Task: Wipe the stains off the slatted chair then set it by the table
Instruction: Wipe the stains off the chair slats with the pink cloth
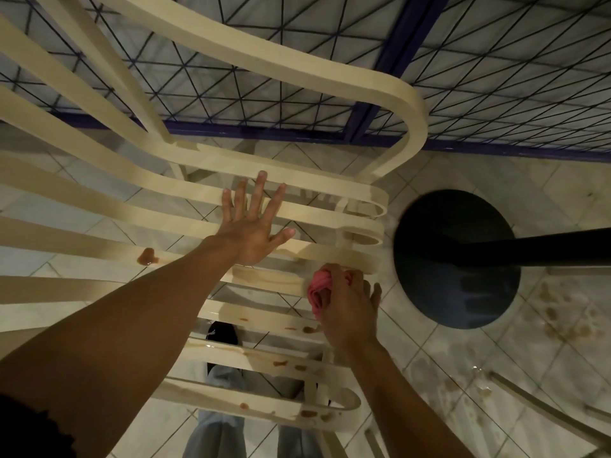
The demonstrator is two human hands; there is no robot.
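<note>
The cream slatted chair [185, 200] fills the view below me, its armrest curving at the upper right. Brown stains dot the slats, one blob [147, 256] on the left and several smears [281, 362] on the nearer slats. My left hand [254, 223] lies flat with spread fingers across the middle slats. My right hand [347, 305] grips a bunched pink cloth [319, 289] and presses it on a slat near the seat's right edge.
A black round table base [463, 292] with its dark post [545, 249] stands just right of the chair. A purple-framed wire mesh fence [363, 104] runs behind. The tiled floor [562, 325] is stained at the right. My legs and a shoe [222, 332] show beneath the slats.
</note>
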